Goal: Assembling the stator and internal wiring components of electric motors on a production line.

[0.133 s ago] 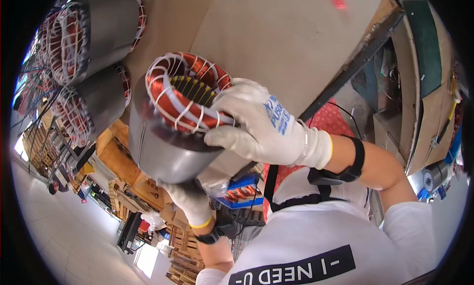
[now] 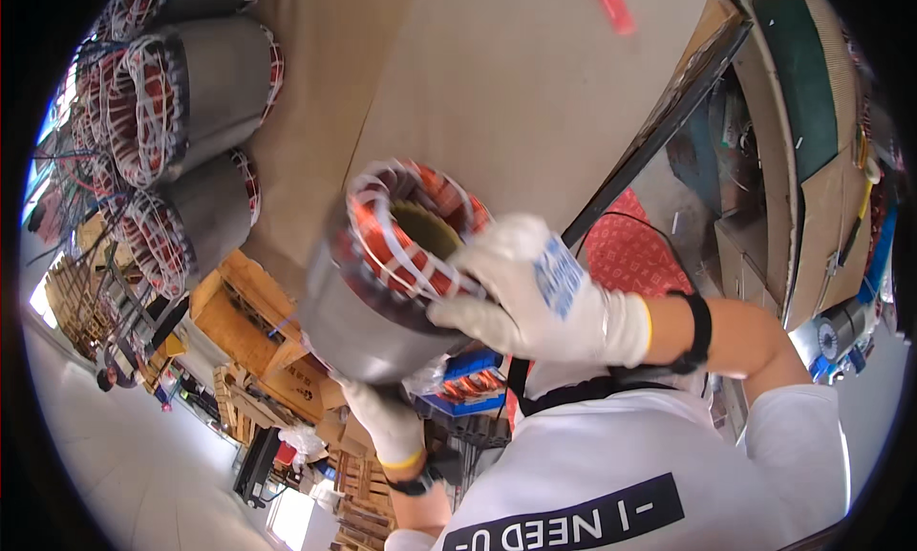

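A motor stator [image 2: 382,312], a grey metal cylinder with orange-red copper windings laced in white cord, is tilted between my two gloved hands. Its open bore faces up and shows a yellowish lining. My right hand [image 2: 544,298], in a white glove with blue print, is closed on the near right of the winding rim, thumb against the outside and fingers toward the bore. Below the cylinder, my left hand [image 2: 387,422], also gloved, holds its lower end; its fingers are mostly hidden behind the metal.
More stators [image 2: 220,88] lie stacked on their sides at the left of the brown tabletop [image 2: 497,83], wires trailing off them. A red object [image 2: 611,5] lies at the far side. Behind my hands are a blue crate [image 2: 468,398] with copper coils and a wooden box [image 2: 244,312].
Both hands have carried the stator to the right and closer to me. The surroundings have shifted slightly in the picture as the view moved.
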{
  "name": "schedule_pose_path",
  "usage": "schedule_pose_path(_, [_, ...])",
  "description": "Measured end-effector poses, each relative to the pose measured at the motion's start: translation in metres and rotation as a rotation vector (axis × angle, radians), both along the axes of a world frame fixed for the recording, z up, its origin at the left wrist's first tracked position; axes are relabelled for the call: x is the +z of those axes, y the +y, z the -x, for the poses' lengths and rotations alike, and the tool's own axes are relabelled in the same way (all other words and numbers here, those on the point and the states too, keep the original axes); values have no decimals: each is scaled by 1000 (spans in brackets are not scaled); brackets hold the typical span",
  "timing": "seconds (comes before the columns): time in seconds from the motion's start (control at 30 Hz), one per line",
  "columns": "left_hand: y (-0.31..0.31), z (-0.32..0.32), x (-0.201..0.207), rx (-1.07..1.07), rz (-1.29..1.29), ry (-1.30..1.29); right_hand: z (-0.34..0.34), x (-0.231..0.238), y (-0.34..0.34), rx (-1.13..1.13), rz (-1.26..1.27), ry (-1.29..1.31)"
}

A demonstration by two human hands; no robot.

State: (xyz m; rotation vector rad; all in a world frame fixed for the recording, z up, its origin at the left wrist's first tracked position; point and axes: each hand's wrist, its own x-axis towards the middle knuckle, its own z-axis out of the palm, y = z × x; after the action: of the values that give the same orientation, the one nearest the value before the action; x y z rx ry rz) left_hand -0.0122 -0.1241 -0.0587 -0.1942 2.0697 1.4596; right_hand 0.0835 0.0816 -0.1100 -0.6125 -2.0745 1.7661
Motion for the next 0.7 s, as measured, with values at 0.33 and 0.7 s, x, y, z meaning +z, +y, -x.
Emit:
schedule_pose_path(0.33, [4,12,46,23,249,-321,-27,-36,42,590,-32,198])
schedule_pose_path(0.7, [-9,9,63,-383,469,719,8,-61,67,698,-426,127])
